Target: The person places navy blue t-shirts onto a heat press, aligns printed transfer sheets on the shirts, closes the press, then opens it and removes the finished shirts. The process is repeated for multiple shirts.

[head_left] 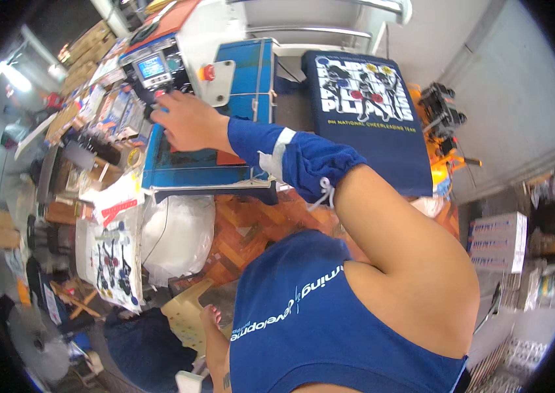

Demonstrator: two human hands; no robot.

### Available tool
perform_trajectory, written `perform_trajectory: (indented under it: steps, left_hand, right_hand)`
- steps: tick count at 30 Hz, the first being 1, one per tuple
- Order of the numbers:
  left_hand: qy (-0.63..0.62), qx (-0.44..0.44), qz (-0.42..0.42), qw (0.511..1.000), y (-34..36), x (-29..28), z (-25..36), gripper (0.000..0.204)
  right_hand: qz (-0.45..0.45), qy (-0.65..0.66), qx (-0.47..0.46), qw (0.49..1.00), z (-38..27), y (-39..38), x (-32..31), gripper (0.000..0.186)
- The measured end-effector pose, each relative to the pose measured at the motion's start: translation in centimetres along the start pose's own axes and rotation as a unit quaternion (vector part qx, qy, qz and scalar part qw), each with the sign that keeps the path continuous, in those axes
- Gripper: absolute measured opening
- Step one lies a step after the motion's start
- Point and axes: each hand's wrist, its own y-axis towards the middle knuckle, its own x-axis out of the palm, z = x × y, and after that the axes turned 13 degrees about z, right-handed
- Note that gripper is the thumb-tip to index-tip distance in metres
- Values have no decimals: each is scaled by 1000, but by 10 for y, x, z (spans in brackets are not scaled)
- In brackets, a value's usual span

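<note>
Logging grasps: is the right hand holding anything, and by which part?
Can't tell: the right hand is at the control panel, itself hiding any grip.

Right-hand fingers partly cover the control panel.

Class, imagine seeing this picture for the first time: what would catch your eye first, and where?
Probably the dark blue cloth, right of centre near the top, with its bold white print. Next, perhaps, the right hand, just below a lit screen at upper left, and the red button right of that screen.
</note>
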Motion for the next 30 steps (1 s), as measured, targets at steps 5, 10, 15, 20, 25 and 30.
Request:
perform_trajectory:
  steps: [5, 10, 15, 20, 25, 30]
  left_hand:
    - [-80, 22, -11, 997, -61, 45, -71, 32]
    - [32, 105, -67, 992, -114, 93, -119, 31]
    - [86, 125, -76, 985, -124, 115, -124, 31]
    - [37, 88, -55, 994, -121, 148, -118, 30]
    - [0, 62, -25, 998, -104, 160, -88, 30]
    - [83, 88, -70, 990, -50, 125, -57, 30]
  right_hand:
    - [-146, -86, 3, 986, 6, 6, 34, 45]
    - [-211, -77, 78, 971, -1, 7, 40, 57]
    - [-221, -92, 87, 967, 1, 1, 9, 51]
    - [-202, -55, 49, 977, 15, -20, -50, 62]
    - [-170, -84, 42, 981, 31, -53, -108, 67]
    - [-77, -137, 93, 983, 31, -85, -164, 45]
